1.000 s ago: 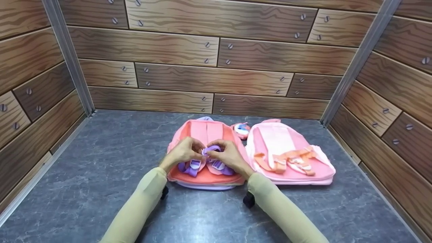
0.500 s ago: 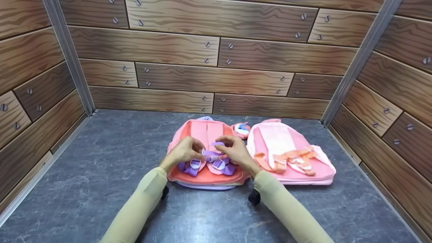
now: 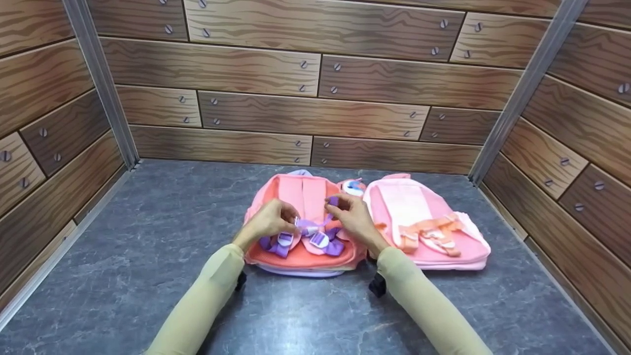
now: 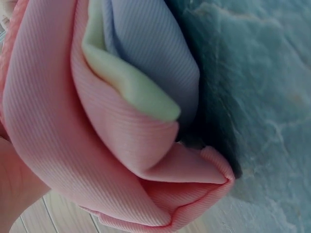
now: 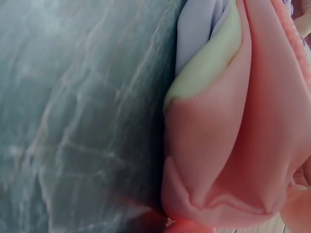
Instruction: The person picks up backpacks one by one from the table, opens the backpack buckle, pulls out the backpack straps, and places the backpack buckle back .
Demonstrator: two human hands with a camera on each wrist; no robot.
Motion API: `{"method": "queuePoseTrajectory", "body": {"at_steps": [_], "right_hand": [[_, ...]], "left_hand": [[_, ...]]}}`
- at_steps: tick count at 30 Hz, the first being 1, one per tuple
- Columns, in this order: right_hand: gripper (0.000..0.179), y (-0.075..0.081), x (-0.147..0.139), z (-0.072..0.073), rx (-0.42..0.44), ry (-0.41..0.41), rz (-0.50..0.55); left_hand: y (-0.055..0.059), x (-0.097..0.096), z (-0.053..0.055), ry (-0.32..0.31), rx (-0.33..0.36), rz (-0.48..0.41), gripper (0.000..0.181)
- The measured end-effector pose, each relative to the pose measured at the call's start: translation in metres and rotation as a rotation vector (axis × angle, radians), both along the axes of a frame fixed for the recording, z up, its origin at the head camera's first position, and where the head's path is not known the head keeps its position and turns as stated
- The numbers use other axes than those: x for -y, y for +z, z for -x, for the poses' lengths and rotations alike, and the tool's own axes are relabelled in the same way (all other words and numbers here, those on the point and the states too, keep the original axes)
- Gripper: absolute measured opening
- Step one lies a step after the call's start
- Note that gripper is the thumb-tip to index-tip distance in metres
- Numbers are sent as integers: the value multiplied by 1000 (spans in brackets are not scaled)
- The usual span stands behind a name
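Observation:
A coral backpack lies with its shoulder straps up, nearest to me at the middle of the table. Over it, my left hand pinches purple webbing by a small pale buckle. My right hand pinches the raised end of a purple strap between thumb and fingers, the strap slanting down to the knot of webbing. Two white adjusters sit below. Both wrist views show the backpack's sides, with a coral pocket and pale green trim; my fingertips are hidden there.
A light pink backpack with orange straps lies close on the right. A round charm sits between the two bags at the back. Wood-patterned walls enclose the dark marbled table on three sides.
My right hand has moved right and slightly up, drawing the purple strap's end away from the left hand. The loop between the hands has opened out. My left hand stays in place.

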State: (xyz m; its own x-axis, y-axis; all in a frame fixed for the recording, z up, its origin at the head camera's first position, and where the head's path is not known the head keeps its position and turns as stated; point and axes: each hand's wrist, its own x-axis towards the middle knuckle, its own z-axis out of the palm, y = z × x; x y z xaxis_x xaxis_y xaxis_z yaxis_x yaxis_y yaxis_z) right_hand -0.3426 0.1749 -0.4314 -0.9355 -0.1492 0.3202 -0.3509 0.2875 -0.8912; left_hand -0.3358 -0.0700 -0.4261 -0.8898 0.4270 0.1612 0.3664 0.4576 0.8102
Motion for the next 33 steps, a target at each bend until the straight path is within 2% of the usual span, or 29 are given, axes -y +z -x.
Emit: {"method": "queuePoseTrajectory", "body": {"at_steps": [8,16,22,26,33], "right_hand": [[20,-3,-4,2,-82,-18,-74],[15,-1,4,-2,-63,4,-159],[16,-2,13,-5,-110,113,-197],[18,-3,18,-7,-93,203,-173],[20,-8,24,-7,-82,297,-165]], "left_hand": [[0,0,1,-3,12,-21,20],[-2,1,1,-11,-26,-23,20],[-1,0,1,-7,-26,-15,19],[-1,-1,1,-8,-34,-22,18],[-1,0,0,-8,-24,-13,19]]}}
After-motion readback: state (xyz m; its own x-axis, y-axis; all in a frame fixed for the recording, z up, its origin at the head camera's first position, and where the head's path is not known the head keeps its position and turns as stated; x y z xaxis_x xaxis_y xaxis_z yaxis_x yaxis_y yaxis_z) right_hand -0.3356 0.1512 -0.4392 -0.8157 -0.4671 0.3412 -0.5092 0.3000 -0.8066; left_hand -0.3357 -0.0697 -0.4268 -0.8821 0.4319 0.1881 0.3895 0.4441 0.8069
